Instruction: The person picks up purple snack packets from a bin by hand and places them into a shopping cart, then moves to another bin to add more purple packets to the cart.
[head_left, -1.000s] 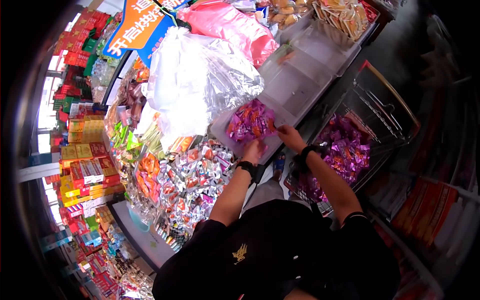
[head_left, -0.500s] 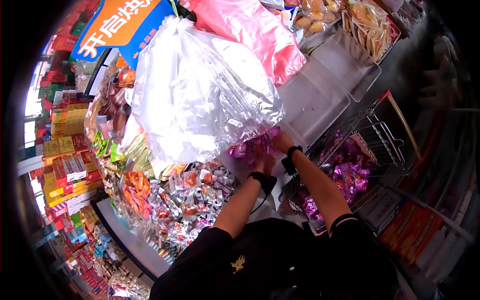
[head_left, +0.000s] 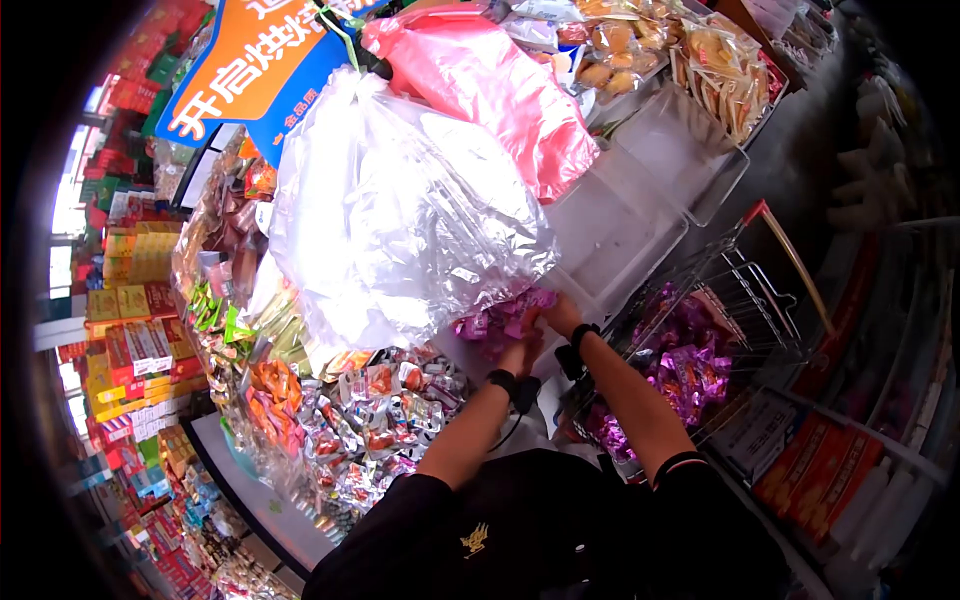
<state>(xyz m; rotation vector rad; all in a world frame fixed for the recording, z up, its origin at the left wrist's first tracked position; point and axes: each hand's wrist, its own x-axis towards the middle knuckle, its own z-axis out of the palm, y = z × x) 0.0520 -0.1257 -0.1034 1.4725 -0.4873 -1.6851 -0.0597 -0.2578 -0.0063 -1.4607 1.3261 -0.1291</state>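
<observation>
Shiny purple-wrapped candies [head_left: 492, 322] lie in a clear bin under the lower edge of a hanging clear plastic bag roll. My left hand [head_left: 518, 354] is at the near side of these candies, fingers curled in against them. Close beside it on the right, my right hand [head_left: 558, 316] closes on the candies, its fingertips partly hidden. The two hands almost touch. Both wrists wear black bands. More purple-wrapped candies [head_left: 690, 372] fill a wire shopping cart [head_left: 745, 290] to the right of my right forearm.
The clear plastic bags [head_left: 410, 210] and pink bags [head_left: 490, 95] hang over the bins. Clear plastic bins [head_left: 615, 235] stand beyond my right hand. Silver-wrapped snacks [head_left: 380, 400] lie at left. A blue and orange sign [head_left: 250, 85] hangs upper left. Boxed goods [head_left: 140, 345] line the far left.
The view has shifted slightly, so the bags and sign sit lower. My right hand has come nearer my left hand over the purple-wrapped candies.
</observation>
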